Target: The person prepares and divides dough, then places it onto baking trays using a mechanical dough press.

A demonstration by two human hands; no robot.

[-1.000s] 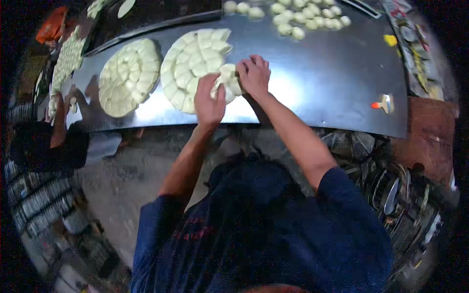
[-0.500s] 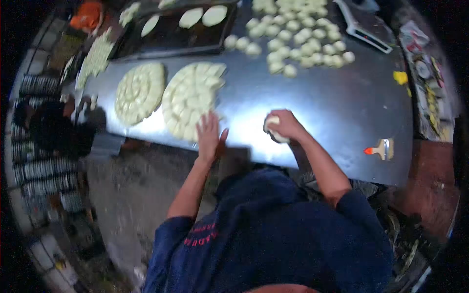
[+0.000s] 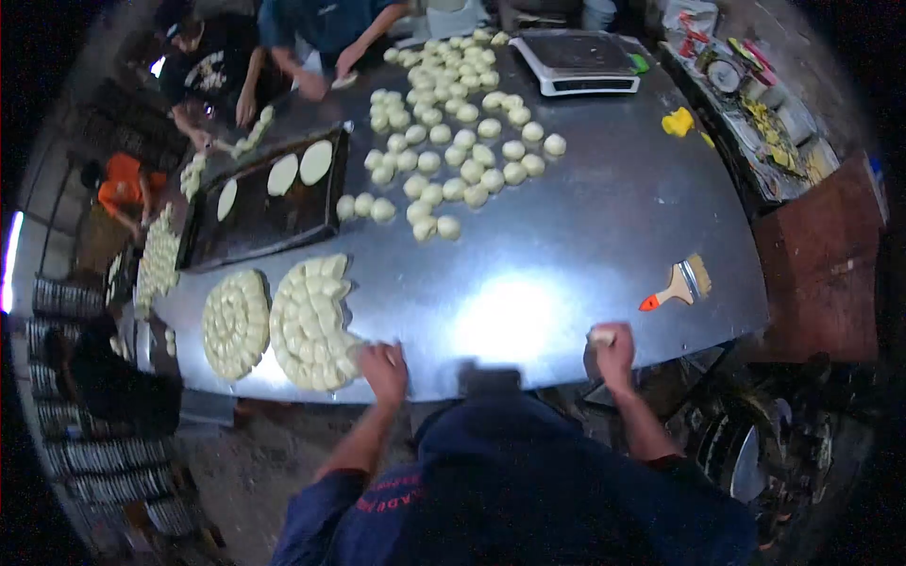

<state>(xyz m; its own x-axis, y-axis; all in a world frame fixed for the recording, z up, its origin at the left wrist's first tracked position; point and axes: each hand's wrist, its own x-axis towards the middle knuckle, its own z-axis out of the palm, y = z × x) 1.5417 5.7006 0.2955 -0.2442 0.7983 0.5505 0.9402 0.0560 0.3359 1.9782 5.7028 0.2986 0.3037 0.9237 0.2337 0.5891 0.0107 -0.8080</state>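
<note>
My left hand (image 3: 383, 372) is closed at the right edge of a coiled slab of scored dough (image 3: 307, 325), its fingers curled against the dough there. What lies inside those fingers is mostly hidden. Further right, over the table's front edge, my right hand (image 3: 615, 351) is closed around a small pale piece of dough (image 3: 601, 336), of which only a bit shows. Left of the slab lies a second round spiral of dough (image 3: 235, 325). A wide brush with an orange-tipped handle (image 3: 676, 284) rests beyond my right hand.
Many dough balls (image 3: 472, 170) cover the far middle of the metal table (image 3: 585, 226). A dark tray (image 3: 274, 212) with flat dough ovals stands at left. A scale (image 3: 578, 61) sits at the back, near yellow lumps (image 3: 677, 122). Other people (image 3: 326, 33) work at the far side.
The view has tilted up, showing more of the table and people. My left hand has gone from spread on the slab to curled at its edge. My right hand has moved right, towards the brush.
</note>
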